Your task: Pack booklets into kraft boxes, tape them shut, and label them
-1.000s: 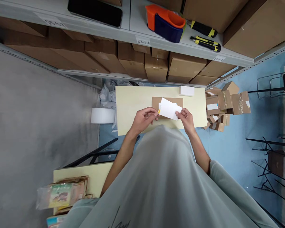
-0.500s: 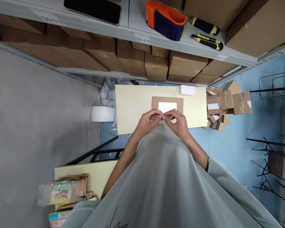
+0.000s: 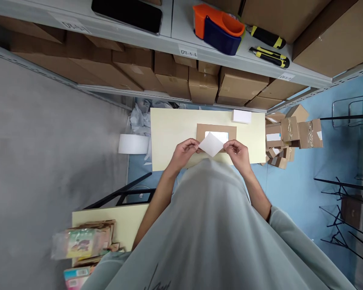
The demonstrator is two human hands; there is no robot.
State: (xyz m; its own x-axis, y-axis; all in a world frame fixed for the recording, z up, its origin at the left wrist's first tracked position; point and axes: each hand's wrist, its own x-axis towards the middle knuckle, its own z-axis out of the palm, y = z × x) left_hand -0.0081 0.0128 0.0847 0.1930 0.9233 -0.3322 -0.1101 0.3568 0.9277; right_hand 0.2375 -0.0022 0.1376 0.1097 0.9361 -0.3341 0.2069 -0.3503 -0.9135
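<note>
A small white square of paper [image 3: 211, 145] is stretched between my two hands, turned so that its corners point up, down and to the sides. My left hand [image 3: 186, 152] pinches its left corner. At the right corner my right hand [image 3: 237, 154] grips it between thumb and fingers. Just behind the paper, a flat brown cardboard box [image 3: 201, 130] lies on the table with a white label [image 3: 225, 135] on top. The paper and my fingers cover part of the box and its label.
The pale yellow table [image 3: 172, 133] carries a white stack [image 3: 242, 117] at its far right. Above hangs a shelf with a phone [image 3: 127, 15], an orange and blue tape dispenser [image 3: 219, 30] and cutters [image 3: 269, 56]. Cardboard boxes [image 3: 290, 129] are piled on the right.
My hands were close together with fingertips touching; they have moved apart. The white paper square now shows spread between them. The whole view has shifted slightly.
</note>
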